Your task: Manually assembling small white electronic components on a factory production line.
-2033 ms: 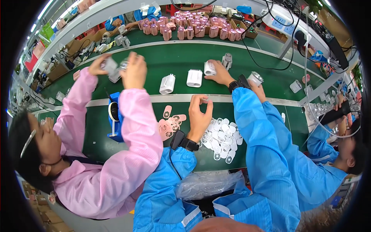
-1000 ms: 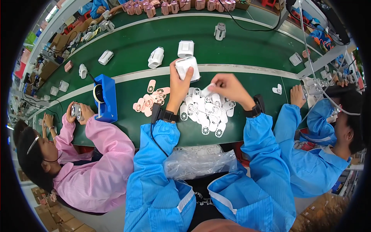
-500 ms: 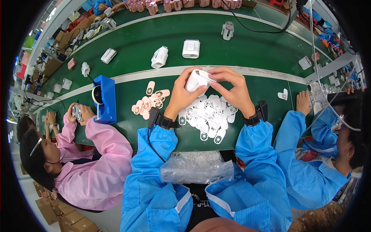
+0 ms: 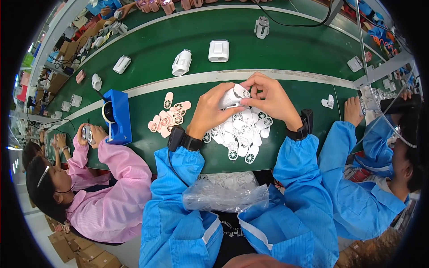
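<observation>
Above the bench, my left hand [image 4: 209,110] is closed round a white plastic housing [image 4: 227,100]. A small white cover piece [image 4: 241,91] with a spoked round grille shows at the housing's upper end. My right hand [image 4: 273,99] has thumb and fingers bent together against that end, pinching at the edge of the cover piece; the exact contact is partly hidden by the fingers. Directly below both hands lies a loose pile of white cover pieces [image 4: 243,142], rounded, with spoked grilles. To its left is a smaller heap of pale pink cover pieces [image 4: 166,120].
A blue tape dispenser [image 4: 119,117] stands left, beside a co-worker in a pink sleeve [image 4: 123,156]. Beyond a pale rail [image 4: 178,82], white housings [image 4: 219,51] rest on the green surface. Another co-worker's hand [image 4: 353,110] is at the right. A clear plastic bag [image 4: 225,196] lies at my lap.
The housing has been turned and tilted in my left hand, so the grille cover piece shows at its end. My right fingers have drawn closer together there.
</observation>
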Available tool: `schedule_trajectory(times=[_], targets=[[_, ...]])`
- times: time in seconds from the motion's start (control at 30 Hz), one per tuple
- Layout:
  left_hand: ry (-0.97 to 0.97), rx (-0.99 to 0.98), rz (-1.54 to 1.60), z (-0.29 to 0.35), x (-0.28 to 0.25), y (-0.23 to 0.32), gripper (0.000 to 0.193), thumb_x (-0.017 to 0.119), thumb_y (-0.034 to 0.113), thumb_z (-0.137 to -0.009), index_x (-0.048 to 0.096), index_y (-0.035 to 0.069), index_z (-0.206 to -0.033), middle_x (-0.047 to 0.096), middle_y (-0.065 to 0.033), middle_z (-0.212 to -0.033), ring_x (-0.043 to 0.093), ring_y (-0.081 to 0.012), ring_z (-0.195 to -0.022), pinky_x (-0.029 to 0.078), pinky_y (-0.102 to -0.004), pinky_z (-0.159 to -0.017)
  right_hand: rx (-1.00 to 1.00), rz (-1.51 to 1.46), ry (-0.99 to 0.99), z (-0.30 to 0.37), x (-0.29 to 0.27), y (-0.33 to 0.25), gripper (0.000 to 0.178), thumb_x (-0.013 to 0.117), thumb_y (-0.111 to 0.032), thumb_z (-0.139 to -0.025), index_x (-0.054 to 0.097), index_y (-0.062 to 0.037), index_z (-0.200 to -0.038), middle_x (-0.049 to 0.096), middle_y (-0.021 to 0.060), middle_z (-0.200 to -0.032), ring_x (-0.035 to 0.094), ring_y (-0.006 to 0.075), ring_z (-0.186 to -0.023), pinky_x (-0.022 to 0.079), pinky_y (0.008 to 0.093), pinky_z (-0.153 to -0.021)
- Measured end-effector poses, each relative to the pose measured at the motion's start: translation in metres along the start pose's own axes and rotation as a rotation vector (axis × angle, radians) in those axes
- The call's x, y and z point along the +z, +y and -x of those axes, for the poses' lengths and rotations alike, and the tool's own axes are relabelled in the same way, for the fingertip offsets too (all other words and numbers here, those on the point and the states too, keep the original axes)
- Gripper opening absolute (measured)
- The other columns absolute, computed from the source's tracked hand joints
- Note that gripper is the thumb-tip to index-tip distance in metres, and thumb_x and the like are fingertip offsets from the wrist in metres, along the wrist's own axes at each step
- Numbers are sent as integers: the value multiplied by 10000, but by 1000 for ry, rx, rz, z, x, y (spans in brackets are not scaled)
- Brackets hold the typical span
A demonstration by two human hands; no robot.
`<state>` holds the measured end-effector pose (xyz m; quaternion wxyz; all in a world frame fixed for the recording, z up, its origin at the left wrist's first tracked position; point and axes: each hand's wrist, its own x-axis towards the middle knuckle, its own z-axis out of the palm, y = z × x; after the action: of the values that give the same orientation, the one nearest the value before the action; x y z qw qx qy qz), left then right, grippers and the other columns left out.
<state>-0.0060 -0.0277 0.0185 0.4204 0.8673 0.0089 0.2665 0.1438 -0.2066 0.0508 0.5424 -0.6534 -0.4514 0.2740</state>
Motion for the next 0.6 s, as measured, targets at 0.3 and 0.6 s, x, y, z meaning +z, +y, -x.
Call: schedule_trajectory(times=[0.3,0.6], targets=[[1,35,14,-2,2,4,617,959,251,-741,680,36,-1247,755,-144,-1160,752,-335,-1020,606,-407,-867,-82,-367,196,-6,14,7,214,796,32,-918,652,12,-1075,649,36,-1080,642,108,-924,564,269,-788],[1,47,32,2,6,2,651,979,197,-729,671,16,-1274,753,-141,-1192,755,-263,-1044,601,-370,-889,-159,-459,331,-3,30,1,311,758,-10,-968,661,50,-1257,681,64,-1155,655,113,-1046,542,288,-921]])
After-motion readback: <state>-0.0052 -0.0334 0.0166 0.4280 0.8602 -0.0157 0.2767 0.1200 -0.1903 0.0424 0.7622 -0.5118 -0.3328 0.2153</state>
